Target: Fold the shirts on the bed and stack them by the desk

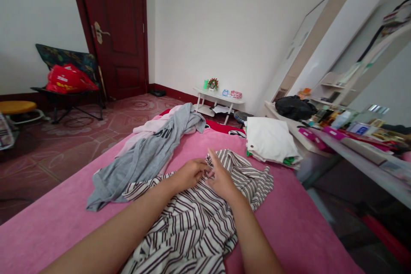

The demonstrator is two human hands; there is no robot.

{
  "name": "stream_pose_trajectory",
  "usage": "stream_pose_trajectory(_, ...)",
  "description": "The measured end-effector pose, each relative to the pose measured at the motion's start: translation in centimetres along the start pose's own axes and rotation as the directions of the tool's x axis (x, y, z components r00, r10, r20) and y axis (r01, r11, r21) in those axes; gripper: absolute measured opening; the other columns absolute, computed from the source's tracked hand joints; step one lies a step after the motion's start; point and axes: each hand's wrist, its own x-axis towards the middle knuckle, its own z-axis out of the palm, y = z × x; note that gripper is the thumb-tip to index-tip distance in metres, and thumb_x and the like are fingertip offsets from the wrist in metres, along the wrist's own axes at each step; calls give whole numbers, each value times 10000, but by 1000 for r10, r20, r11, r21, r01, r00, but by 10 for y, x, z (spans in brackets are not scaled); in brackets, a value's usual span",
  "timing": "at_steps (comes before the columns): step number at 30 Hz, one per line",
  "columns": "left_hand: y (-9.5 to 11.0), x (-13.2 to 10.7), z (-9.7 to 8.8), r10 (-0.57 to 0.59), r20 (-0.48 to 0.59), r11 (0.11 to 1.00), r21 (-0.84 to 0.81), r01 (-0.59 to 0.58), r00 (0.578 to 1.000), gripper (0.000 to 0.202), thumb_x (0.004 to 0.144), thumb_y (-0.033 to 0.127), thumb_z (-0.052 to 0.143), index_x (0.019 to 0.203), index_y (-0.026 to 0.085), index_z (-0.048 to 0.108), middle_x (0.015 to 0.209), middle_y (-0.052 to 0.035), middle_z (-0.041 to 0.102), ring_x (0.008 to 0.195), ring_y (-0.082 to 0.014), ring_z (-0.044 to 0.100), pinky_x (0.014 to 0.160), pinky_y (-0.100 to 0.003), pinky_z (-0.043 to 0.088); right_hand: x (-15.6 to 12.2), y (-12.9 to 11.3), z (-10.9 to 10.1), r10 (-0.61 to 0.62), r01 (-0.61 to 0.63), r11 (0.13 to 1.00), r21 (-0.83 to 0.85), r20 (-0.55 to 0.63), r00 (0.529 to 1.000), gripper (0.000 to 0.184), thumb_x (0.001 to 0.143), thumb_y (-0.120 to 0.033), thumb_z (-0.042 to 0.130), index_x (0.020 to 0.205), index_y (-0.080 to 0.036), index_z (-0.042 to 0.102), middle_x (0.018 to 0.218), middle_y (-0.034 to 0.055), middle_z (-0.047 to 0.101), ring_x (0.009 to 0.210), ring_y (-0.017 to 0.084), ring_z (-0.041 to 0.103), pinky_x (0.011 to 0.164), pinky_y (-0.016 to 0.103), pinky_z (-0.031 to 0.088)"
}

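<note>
A white shirt with dark stripes lies spread and wrinkled in front of me, its sleeves out to either side. My left hand pinches the fabric near the upper middle of this shirt, fingers curled inward. Close against it, my right hand grips the same spot between thumb and bent fingers, while its index finger points up and away. Whatever small part sits between the fingertips is hidden. Left of the shirt, a grey garment with dark lettering lies loosely, partly under the striped sleeve.
A pink bed cover lies beneath the clothes. Folded white clothing is stacked at the bed's right edge, beside a cluttered dressing table. Beyond the bed stand a small white table and a folding chair holding a red bag.
</note>
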Motion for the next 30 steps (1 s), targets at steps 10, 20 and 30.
stream_pose_trajectory(10, 49, 14, -13, 91, -35, 990, -104, -94, 995, 298, 821, 85, 472, 1005, 196, 678, 1013, -38, 684, 966, -175, 613, 910, -288, 449, 3, -10, -21, 217, -224, 956, -190, -57, 974, 139, 703, -194, 524, 697, -189, 662, 699, 40, 672, 713, 197, 599, 651, 276, 411)
stream_pose_trajectory(20, 144, -4, -31, 32, 451, 661, -679, 320, 892, 429, 883, 525, 504, 1208, 263, 603, 1005, -57, 689, 763, -183, 672, 625, -280, 538, -4, -18, -106, 655, 244, 526, 815, -571, 496, 232, 580, -292, 631, 684, -199, 445, 573, -89, 518, 439, 62, 497, 452, 186, 434)
stream_pose_trajectory(30, 62, 4, 17, -317, -2, 948, 13, 317, 948, 566, 796, 425, 570, 1283, 144, 500, 1333, -184, 515, 1255, -339, 463, 1027, -480, 381, -27, -92, -148, 534, 594, 475, 650, -749, 392, 236, 634, -224, 623, 786, -198, 445, 725, -65, 619, 604, 137, 687, 727, 339, 587)
